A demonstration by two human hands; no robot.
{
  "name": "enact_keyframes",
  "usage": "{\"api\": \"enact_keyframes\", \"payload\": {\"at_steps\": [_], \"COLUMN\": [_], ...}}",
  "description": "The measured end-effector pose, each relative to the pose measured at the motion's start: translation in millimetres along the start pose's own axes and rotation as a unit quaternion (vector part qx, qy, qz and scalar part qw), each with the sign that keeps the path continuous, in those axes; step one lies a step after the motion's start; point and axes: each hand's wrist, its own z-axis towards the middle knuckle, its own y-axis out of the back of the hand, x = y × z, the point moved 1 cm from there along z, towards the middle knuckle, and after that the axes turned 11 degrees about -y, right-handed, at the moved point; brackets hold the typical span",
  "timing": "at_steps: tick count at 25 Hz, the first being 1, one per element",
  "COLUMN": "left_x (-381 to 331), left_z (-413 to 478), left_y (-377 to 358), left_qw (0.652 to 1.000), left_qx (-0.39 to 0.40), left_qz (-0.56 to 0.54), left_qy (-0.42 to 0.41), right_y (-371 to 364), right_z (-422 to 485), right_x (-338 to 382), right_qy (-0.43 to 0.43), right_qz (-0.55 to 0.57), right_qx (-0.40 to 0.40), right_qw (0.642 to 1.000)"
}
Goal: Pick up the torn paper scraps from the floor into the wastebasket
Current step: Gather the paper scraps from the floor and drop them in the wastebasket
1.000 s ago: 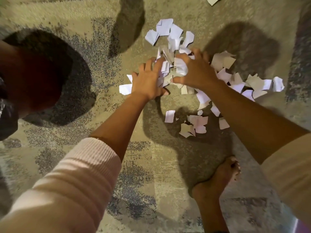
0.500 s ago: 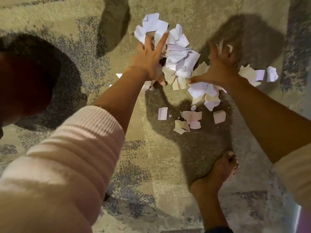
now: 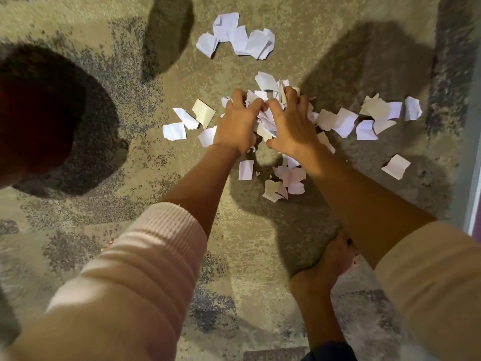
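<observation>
White torn paper scraps lie scattered over the carpet. My left hand (image 3: 238, 125) and my right hand (image 3: 292, 126) are pressed together with curled fingers around a bunch of scraps (image 3: 265, 110) in the middle of the mess. More scraps lie in a far cluster (image 3: 238, 37), to the left (image 3: 187, 121), to the right (image 3: 374, 118) and near my wrists (image 3: 283, 182). One lone scrap (image 3: 395, 166) sits further right. The dark round wastebasket (image 3: 33, 118) stands at the left edge.
A patterned beige and grey carpet (image 3: 130, 178) covers the floor. My bare foot (image 3: 330, 261) stands below my right forearm. A pale vertical edge (image 3: 471, 178) runs along the right side.
Both hands pulled back from the far cluster and closed together around a bunch of scraps. Several scraps stayed behind further away and others fell to the left and right.
</observation>
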Motion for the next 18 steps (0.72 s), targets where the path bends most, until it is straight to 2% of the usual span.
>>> {"api": "enact_keyframes", "payload": {"at_steps": [9,14,18], "left_x": [0,6,13], "left_z": [-32,-60,-92], "left_y": [0,18,40], "left_qw": [0.993,0.966,0.944], "left_qx": [-0.087,-0.175,-0.206], "left_qz": [-0.078,-0.176,-0.22], "left_qy": [0.022,0.076,0.134], "right_y": [-4,14,32], "right_z": [-17,-30,-44], "right_x": [7,19,31], "right_qy": [-0.051,-0.062,-0.105], "right_qz": [0.107,0.169,0.242], "right_qx": [-0.032,-0.073,-0.077], "right_qw": [0.992,0.981,0.961]}}
